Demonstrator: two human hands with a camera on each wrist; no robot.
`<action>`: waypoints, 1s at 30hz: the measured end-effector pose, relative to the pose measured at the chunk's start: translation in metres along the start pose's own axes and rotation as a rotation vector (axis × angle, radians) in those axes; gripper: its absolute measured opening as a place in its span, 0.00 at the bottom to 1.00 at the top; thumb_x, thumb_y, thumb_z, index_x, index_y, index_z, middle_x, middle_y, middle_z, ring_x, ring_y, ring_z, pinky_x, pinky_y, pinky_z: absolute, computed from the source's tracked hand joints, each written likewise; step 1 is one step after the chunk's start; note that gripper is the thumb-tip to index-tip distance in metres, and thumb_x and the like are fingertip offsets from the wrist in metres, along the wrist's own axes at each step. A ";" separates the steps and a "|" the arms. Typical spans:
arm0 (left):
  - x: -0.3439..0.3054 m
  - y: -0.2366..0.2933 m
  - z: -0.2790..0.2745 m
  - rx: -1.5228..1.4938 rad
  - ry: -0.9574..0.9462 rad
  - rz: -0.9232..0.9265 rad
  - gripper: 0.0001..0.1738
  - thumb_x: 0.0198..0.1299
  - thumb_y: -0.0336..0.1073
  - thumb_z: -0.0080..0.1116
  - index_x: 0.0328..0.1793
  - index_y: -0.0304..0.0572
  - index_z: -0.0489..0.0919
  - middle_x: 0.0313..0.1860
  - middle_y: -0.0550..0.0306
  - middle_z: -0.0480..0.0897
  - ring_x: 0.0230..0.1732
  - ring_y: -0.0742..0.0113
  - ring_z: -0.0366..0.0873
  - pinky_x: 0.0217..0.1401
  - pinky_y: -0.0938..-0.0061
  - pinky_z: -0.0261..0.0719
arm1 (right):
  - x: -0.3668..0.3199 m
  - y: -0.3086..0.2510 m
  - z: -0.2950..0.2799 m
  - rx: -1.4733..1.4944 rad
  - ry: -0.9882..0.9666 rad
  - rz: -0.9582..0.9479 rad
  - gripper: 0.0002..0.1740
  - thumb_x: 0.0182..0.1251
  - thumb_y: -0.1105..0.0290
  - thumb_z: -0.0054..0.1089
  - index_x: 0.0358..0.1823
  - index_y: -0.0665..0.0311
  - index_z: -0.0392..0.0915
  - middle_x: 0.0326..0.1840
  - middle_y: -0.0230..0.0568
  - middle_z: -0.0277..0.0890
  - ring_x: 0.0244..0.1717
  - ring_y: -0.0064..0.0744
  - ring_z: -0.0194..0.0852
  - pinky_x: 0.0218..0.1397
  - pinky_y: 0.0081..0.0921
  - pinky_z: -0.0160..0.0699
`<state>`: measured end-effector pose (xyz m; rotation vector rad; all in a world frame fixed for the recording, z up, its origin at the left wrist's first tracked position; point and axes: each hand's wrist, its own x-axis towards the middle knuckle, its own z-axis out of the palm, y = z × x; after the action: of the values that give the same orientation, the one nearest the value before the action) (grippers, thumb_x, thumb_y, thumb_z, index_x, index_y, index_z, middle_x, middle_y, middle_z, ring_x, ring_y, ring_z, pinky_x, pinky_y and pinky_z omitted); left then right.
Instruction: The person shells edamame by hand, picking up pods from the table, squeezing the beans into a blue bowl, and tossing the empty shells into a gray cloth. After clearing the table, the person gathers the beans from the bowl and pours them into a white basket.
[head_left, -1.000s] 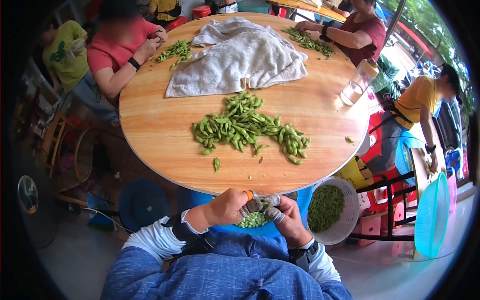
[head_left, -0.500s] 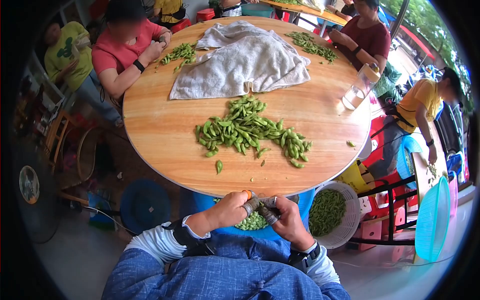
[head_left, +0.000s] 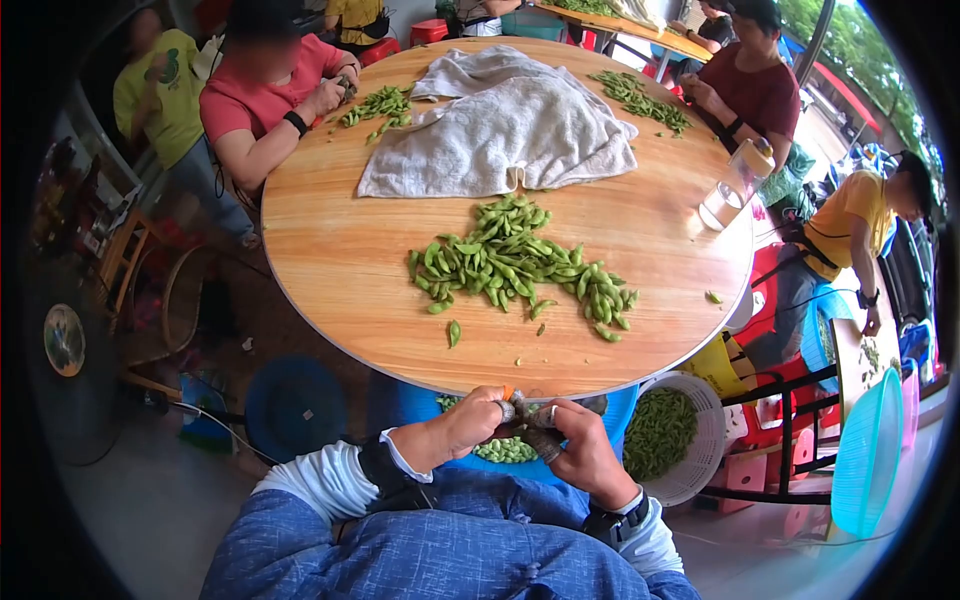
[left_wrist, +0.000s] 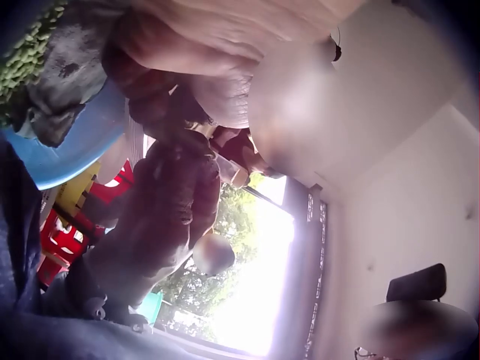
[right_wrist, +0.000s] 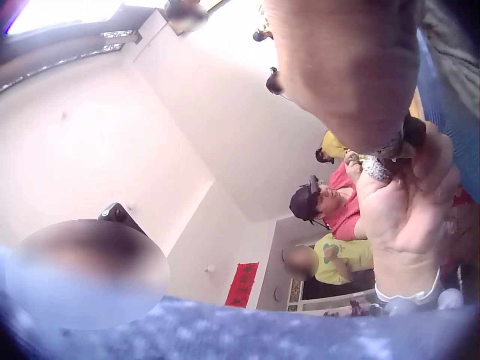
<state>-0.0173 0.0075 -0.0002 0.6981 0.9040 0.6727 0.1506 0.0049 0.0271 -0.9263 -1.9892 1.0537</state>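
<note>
Both hands meet just off the near table edge, over a blue basin (head_left: 624, 402) holding shelled green beans (head_left: 505, 451). My left hand (head_left: 455, 428) has its fingers curled, with grey finger covers and an orange band. Facing it, my right hand (head_left: 592, 455) also wears grey covers and bends its fingers inward. Their fingertips pinch together at a small thing; fingers hide it, and I cannot tell what it is. On the tabletop ahead lies a pile of green edamame pods (head_left: 500, 255). The left wrist view shows dark cloth (left_wrist: 71, 71) beside the beans.
A white basket (head_left: 708, 440) of pods stands right of the basin. On the round table (head_left: 340, 290) are a grey towel (head_left: 500, 130) and a clear bottle (head_left: 735, 185). Other people sit around it. A blue tub (head_left: 295, 410) is at lower left.
The hands stay together over the basin, with small shifts of the fingers and the right hand turning slightly. The head view has swung a little left, so the table appears further right.
</note>
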 end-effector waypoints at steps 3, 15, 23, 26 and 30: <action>-0.005 0.003 -0.007 0.004 -0.080 -0.004 0.09 0.56 0.29 0.42 0.41 0.42 0.71 0.24 0.65 0.71 0.22 0.81 0.64 0.22 0.86 0.60 | -0.006 0.002 -0.003 0.341 0.069 0.249 0.06 0.52 0.78 0.56 0.32 0.70 0.73 0.27 0.38 0.72 0.29 0.26 0.70 0.32 0.22 0.69; -0.008 0.003 -0.001 0.729 -0.012 0.505 0.10 0.53 0.26 0.51 0.41 0.29 0.73 0.60 0.43 0.61 0.53 0.61 0.67 0.53 0.73 0.66 | -0.011 0.023 0.001 0.689 0.081 0.412 0.09 0.57 0.75 0.55 0.39 0.69 0.72 0.34 0.29 0.73 0.36 0.17 0.67 0.41 0.17 0.67; -0.007 -0.002 0.002 0.647 -0.050 0.447 0.19 0.52 0.28 0.52 0.51 0.32 0.69 0.49 0.44 0.71 0.53 0.60 0.68 0.53 0.71 0.63 | -0.007 0.017 0.008 0.758 0.151 0.421 0.12 0.52 0.70 0.60 0.35 0.69 0.74 0.30 0.34 0.76 0.29 0.22 0.72 0.33 0.18 0.71; -0.009 0.004 0.000 0.739 -0.005 0.444 0.20 0.49 0.25 0.50 0.51 0.30 0.66 0.32 0.46 0.78 0.39 0.60 0.75 0.42 0.70 0.68 | -0.001 0.015 0.009 0.774 0.155 0.406 0.11 0.52 0.72 0.60 0.35 0.70 0.74 0.30 0.35 0.76 0.28 0.23 0.73 0.33 0.18 0.71; -0.018 0.016 0.007 0.788 0.042 0.451 0.22 0.42 0.19 0.45 0.48 0.29 0.65 0.28 0.43 0.77 0.33 0.58 0.77 0.36 0.70 0.70 | -0.009 0.022 0.004 0.777 0.133 0.390 0.12 0.51 0.77 0.60 0.39 0.71 0.73 0.35 0.34 0.76 0.35 0.21 0.72 0.41 0.18 0.71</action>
<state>-0.0228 0.0014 0.0240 1.6293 1.0631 0.7204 0.1572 0.0051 0.0044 -0.9118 -1.1309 1.7494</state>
